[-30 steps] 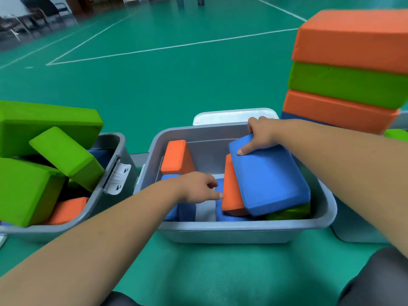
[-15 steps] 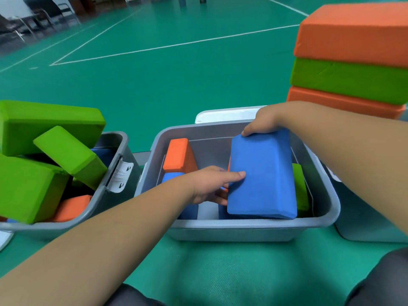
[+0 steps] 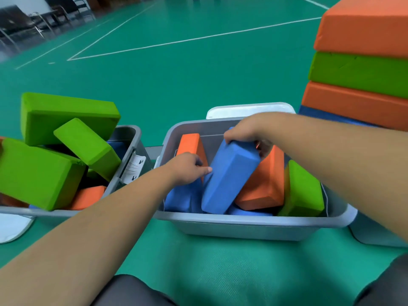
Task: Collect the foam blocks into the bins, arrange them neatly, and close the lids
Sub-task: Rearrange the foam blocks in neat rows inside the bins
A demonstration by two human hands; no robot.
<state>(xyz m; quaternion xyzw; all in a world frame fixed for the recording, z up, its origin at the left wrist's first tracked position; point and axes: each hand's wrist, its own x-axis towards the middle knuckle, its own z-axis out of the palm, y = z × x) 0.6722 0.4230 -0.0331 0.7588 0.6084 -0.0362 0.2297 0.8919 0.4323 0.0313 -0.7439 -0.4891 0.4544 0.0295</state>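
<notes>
In the middle bin (image 3: 242, 225), on the green floor, foam blocks lie jumbled. A green block (image 3: 302, 188) stands at the right wall, an orange block (image 3: 265, 184) is tipped beside it, and a smaller-looking orange block (image 3: 191, 142) sits at the far left corner. The blue block (image 3: 227, 173) is among them, leaning on the tipped orange one. The right hand (image 3: 249, 131) grasps its far, raised end, with fingers curled over the top. The left hand (image 3: 187, 168) touches its left face with bent fingers; whether that hand holds anything I cannot tell.

Done well, I judge, the right hand steers the high end down while the left stops the low end sliding, until the block lies square with the bin's walls. The tipped neighbours probably want flattening too, or the lid may not seat.

The block's long axis runs from near and low to far and high, leaning slightly right, with its near end down among the lower blue blocks (image 3: 183, 199).
</notes>
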